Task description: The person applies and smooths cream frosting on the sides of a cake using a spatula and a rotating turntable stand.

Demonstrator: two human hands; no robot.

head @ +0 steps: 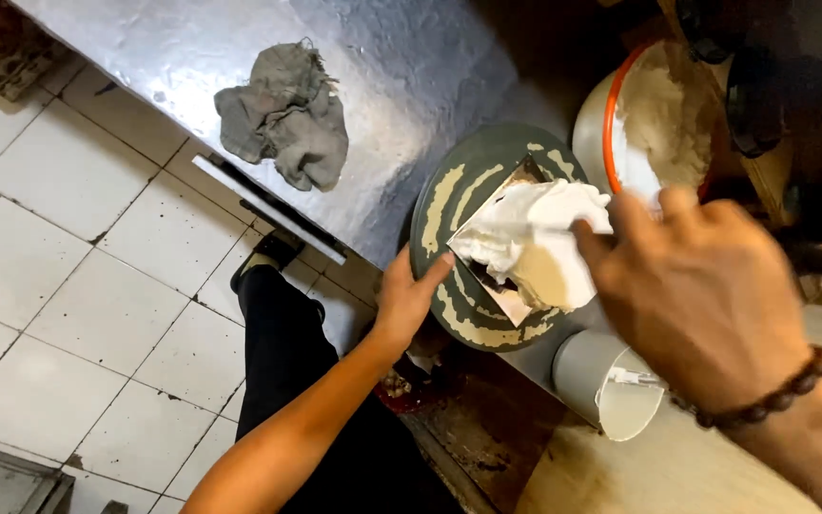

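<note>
My right hand (706, 286) is closed on a metal scraper (506, 238) loaded with thick white cream (539, 233), held over a round dark turntable (440, 186) smeared with pale cream streaks. The fingers of my left hand (406, 295) rest on the turntable's near rim, holding nothing. A beaded bracelet (763, 395) circles my right wrist.
A large white bowl with an orange rim (611, 114) holding pale cream stands beside the turntable. A crumpled grey rag (287, 114) lies on the steel counter (411, 67). A grey cylinder (611, 381) sits below the turntable. White floor tiles (68, 286) lie to the left.
</note>
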